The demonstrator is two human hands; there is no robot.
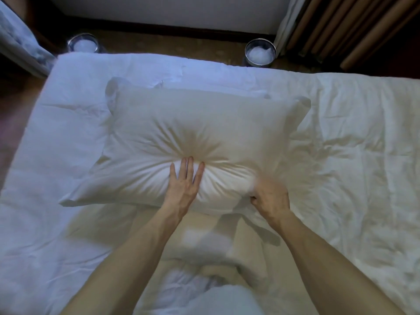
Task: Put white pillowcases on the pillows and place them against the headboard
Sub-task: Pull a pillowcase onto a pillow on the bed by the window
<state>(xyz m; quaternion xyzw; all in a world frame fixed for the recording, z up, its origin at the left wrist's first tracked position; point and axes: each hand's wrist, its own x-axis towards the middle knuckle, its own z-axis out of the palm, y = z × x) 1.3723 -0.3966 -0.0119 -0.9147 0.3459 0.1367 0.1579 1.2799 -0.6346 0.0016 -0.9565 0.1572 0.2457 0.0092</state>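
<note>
Both arms are stretched out over the pillow (200, 123), which lies flat in the middle of the bed (352, 155), long side toward the person. The left hand (184, 185) is open and flat, palm down, its straight fingers (188, 164) pushed into the pillow just short of its centre. A deep dimple sits at the fingertips and creases fan out from it. The right hand (270, 198) is at the pillow's near edge, right of the left hand. It is blurred, but the fingers are curled under and bunch the white pillowcase (95, 185) cloth in a grip. The pillowcase already covers the pillow, and its loose border is spread flat around it.

Now the surroundings. The bed's rumpled white cover runs out on every side of the pillow. Far right of the pillow hangs a pleated brown curtain (341, 26). On the floor beyond the pillow's far edge stand two round metal bins with white liners, one (83, 43) off the left corner and one (260, 51) off the right. On the near side of the pillow lies a blurred heap of white cloth (204, 287).
</note>
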